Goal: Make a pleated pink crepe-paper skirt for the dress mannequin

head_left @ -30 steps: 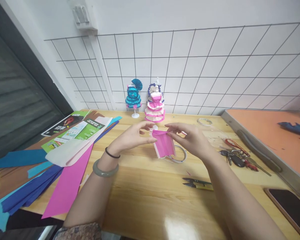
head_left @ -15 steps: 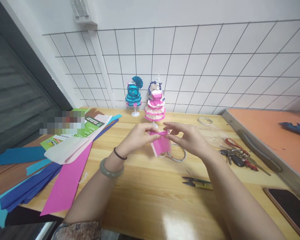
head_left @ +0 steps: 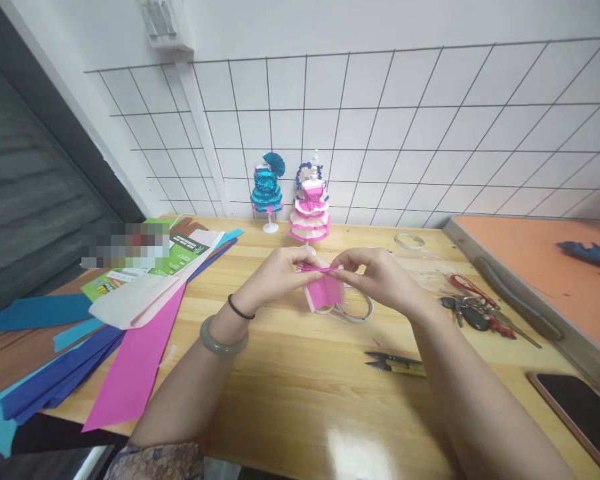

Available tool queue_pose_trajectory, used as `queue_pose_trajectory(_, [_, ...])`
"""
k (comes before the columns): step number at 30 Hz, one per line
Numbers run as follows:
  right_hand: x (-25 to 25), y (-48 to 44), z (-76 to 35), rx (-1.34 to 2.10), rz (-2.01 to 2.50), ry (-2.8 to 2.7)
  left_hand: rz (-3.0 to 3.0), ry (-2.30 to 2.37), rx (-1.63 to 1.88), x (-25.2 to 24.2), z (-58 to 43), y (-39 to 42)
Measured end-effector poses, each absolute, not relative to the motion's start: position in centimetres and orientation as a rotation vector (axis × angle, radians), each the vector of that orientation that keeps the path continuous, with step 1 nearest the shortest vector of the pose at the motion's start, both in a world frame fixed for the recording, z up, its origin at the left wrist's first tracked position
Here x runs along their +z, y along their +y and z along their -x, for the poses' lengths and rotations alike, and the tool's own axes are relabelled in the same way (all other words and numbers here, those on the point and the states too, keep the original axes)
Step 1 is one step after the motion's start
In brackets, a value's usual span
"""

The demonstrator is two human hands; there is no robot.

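Observation:
Between my two hands is a strip of pink crepe paper [head_left: 326, 292] with white edges, its top gathered into small pleats and its lower part hanging down. My left hand [head_left: 287, 275] pinches the pleated left part between thumb and fingers. My right hand [head_left: 373, 275] grips the right end of the pleats, thumb and fingertips pressed together. A ring of wire [head_left: 357, 307] lies on the table behind the hanging paper, partly hidden by it. Just beyond my hands stands a small dress form in a pink and white ruffled paper dress [head_left: 310, 217].
A teal paper dress [head_left: 267, 190] on a stand is by the wall. Left lie coloured paper strips [head_left: 135, 367] and a green package [head_left: 180, 250]. Thread snips [head_left: 395, 364], keys [head_left: 473, 313], a wire coil [head_left: 410, 241], a phone [head_left: 580, 413] and an orange-topped board [head_left: 530, 267] are at right.
The fingers of my right hand, raised and spread before, have come down and closed on the pleats. My left hand stays nearly in place, holding the paper.

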State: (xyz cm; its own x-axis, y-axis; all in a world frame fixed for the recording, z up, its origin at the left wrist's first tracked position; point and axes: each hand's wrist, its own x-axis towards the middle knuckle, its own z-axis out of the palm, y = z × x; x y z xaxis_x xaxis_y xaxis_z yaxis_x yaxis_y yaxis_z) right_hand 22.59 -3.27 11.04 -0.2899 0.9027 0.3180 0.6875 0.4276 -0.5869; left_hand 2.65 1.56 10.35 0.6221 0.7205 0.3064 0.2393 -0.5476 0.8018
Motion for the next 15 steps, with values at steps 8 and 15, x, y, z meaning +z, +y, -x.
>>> queue_pose_trajectory(8, [10.99,-3.07,-22.75,0.414,1.245,-2.070,-2.095,0.700,0.817,10.51,-2.45,1.52])
queue_pose_trajectory(15, [10.98,-3.27,-22.23,0.472,1.262,-2.107,-2.111,0.694,0.817,10.39,-2.69,1.36])
